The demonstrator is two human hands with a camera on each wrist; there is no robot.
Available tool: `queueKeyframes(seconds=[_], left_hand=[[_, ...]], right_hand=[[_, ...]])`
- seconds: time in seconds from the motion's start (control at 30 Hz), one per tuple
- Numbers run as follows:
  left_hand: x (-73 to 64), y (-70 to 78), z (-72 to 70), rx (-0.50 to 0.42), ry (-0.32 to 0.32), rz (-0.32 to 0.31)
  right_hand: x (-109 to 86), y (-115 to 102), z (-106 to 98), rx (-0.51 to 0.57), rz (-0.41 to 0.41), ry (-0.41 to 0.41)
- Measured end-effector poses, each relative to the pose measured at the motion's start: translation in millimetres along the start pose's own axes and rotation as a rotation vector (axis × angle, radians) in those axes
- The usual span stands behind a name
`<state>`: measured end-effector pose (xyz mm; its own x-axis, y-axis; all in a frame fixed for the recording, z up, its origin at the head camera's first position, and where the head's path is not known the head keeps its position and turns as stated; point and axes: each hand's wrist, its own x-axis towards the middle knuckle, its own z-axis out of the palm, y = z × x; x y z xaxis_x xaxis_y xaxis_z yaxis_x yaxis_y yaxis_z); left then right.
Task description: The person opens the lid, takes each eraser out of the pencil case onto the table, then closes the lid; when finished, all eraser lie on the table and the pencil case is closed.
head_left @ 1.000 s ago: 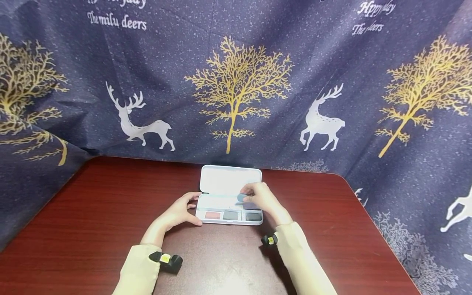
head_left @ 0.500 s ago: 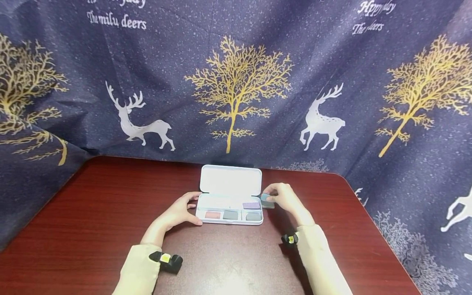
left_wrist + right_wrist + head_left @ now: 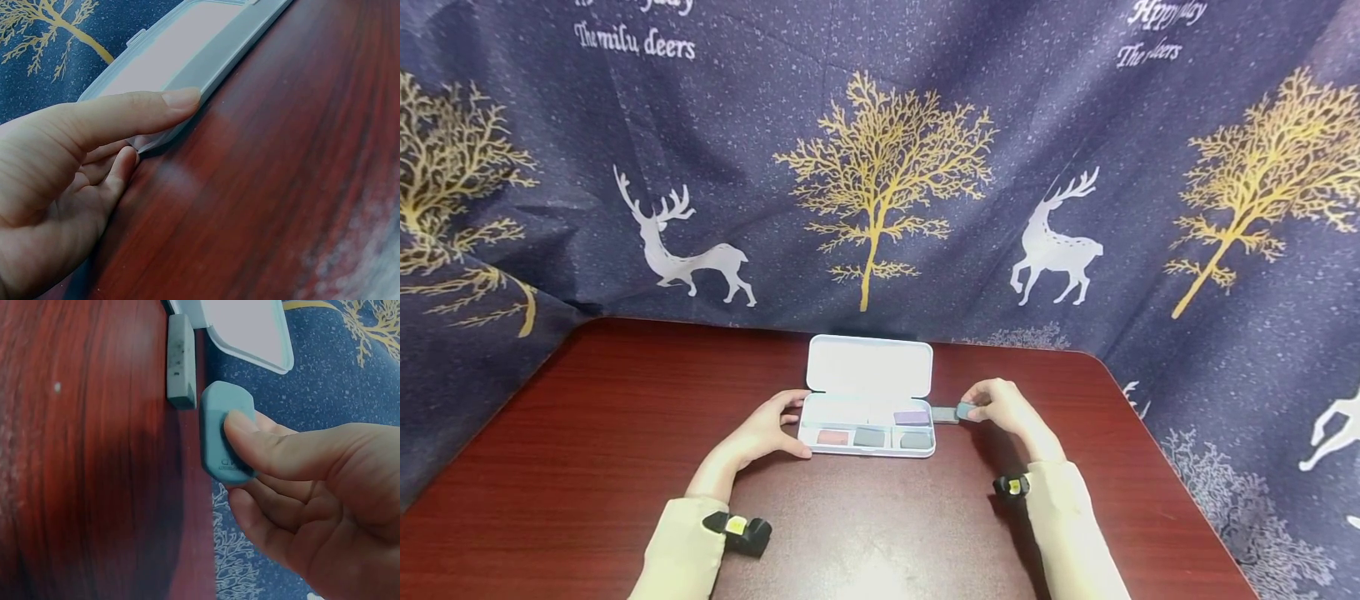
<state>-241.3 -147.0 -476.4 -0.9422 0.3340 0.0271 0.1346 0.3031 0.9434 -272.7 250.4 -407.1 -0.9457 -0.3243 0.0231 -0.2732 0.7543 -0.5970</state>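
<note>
A dark blue cloth (image 3: 880,125) printed with gold trees and white deer hangs behind and around a red-brown wooden worktop (image 3: 587,467).

At the far middle of the worktop lies a shallow pale blue case (image 3: 868,446), its lid (image 3: 869,365) folded open and lying back toward the cloth. The tray holds small blocks in compartments: a pink one at near left, two grey ones beside it, and a purple one in the far right compartment.

The left hand (image 3: 765,433) rests on the worktop at the case's left end. Its thumb (image 3: 134,112) lies straight along the case's edge with the fingers relaxed under it, holding nothing, probably to keep the light case from sliding.

The right hand (image 3: 1009,408) is just right of the case. Its thumb and fingers pinch a small blue-grey eraser (image 3: 224,431), so that grip is clamped on the eraser, which is held low over the worktop's right part. A grey eraser (image 3: 181,359) already lies flat on the worktop between the case and the held one, close to both. The held eraser looks about to be set down next to it.
</note>
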Motion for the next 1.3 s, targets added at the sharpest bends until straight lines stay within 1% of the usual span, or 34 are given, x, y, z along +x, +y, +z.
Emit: queueKeyframes(seconds=[0.2, 0.33, 0.43, 0.5, 0.73, 0.8, 0.9, 1.07, 1.3], left_hand=[[-0.1, -0.7, 0.0, 0.001, -0.002, -0.008], [-0.4, -0.7, 0.1, 0.011, 0.0, -0.003], [-0.7, -0.1, 0.3, 0.014, 0.006, 0.001], [-0.9, 0.2, 0.4, 0.014, 0.009, 0.0], [-1.1, 0.6, 0.5, 0.014, 0.014, -0.02], [-1.1, 0.2, 0.8, 0.014, 0.013, -0.018], [-1.0, -0.7, 1.1, 0.007, 0.011, -0.011], [-0.5, -1.2, 1.4, 0.007, 0.012, -0.012], [-0.3, -0.8, 0.7, 0.019, 0.015, -0.016]], right_hand=[[-1.7, 2.5, 0.3, -0.004, 0.001, -0.025], [-2.6, 4.6, -0.2, -0.004, 0.002, -0.027], [-2.2, 7.3, 0.4, -0.012, -0.022, -0.041], [-1.5, 8.7, 1.8, -0.017, -0.024, -0.042], [0.5, 9.4, 4.5, -0.103, -0.043, -0.028], [1.2, 9.3, 5.2, -0.122, -0.036, -0.029], [2.0, 9.3, 6.1, -0.123, -0.011, -0.035], [2.6, 10.0, 6.5, -0.113, 0.008, -0.045], [4.4, 12.8, 8.0, -0.101, 0.0, -0.029]])
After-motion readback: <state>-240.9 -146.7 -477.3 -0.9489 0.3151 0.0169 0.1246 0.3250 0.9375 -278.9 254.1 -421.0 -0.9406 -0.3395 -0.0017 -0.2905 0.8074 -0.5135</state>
